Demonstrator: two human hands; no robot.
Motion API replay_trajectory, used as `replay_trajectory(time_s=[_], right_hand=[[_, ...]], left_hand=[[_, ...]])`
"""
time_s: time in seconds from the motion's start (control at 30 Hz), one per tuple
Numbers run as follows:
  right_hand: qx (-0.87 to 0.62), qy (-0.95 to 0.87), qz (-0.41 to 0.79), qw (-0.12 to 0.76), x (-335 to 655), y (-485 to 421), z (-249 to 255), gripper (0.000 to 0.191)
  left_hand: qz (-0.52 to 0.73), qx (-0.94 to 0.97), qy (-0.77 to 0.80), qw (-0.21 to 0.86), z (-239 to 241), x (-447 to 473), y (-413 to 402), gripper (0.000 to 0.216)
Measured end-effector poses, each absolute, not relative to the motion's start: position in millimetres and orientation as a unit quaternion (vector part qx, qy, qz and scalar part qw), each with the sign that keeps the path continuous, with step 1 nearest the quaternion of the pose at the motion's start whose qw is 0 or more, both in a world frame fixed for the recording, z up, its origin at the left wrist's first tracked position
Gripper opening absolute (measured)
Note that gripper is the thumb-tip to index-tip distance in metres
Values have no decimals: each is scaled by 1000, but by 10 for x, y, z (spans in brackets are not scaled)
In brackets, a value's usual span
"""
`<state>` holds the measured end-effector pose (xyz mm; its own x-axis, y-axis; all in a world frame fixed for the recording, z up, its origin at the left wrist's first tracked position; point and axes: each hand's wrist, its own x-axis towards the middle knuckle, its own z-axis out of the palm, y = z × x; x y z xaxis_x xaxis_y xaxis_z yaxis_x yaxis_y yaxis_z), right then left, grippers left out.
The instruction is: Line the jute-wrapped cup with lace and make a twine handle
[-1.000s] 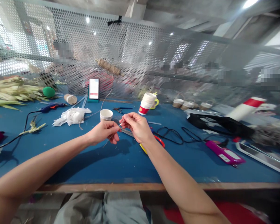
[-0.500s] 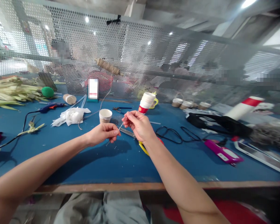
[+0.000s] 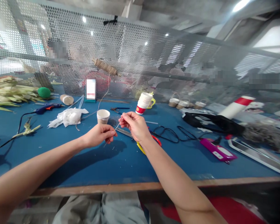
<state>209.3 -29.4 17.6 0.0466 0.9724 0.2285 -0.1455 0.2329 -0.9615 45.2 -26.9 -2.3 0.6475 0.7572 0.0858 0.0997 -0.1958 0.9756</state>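
A thin, pale twisted strand (image 3: 117,125) runs between my hands above the blue table; I cannot tell whether it is wire or twine. My left hand (image 3: 102,135) pinches its lower part, and a short end sticks out below the fingers. The upper end sits between the thumb and fingertips of my right hand (image 3: 135,125). Just behind my left hand stands a paper cup (image 3: 103,116) with a brown wrapped side. Scissors (image 3: 124,133) with red and yellow handles lie beneath my right hand, which partly hides them.
A white plastic bag (image 3: 71,117) and a blue glue gun (image 3: 48,108) lie to the left. Stacked cups (image 3: 144,101) stand behind my right hand. On the right are a purple box (image 3: 218,150) with black cord and a white tray (image 3: 254,155). A twine spool (image 3: 105,66) hangs on the mesh.
The view has turned slightly to the right, so the table's things appear a little further left. Both hands keep their pinch on the strand, almost unmoved.
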Motion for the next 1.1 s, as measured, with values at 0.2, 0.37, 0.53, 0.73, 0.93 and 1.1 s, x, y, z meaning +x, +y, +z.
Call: replay_trajectory(time_s=[0.2, 0.37, 0.53, 0.73, 0.93, 1.1], right_hand=[[-400, -510, 477, 593, 2120, -288, 187, 26], [-403, -504, 482, 592, 2115, -300, 207, 26], [-404, -497, 486, 594, 2124, -291, 221, 27], [-395, -515, 497, 576, 2062, -302, 160, 26], [-416, -512, 436, 612, 2269, -201, 298, 25], [-628, -571, 93, 521, 2873, 136, 439, 33]], left_hand=[[293, 696, 304, 581, 9, 460, -281, 20], [300, 691, 298, 587, 20, 466, -285, 20], [300, 678, 289, 606, -14, 475, -275, 22], [303, 583, 264, 707, 1, 502, -327, 24], [337, 618, 328, 630, 44, 475, -289, 13], [325, 652, 349, 590, 28, 449, -251, 20]])
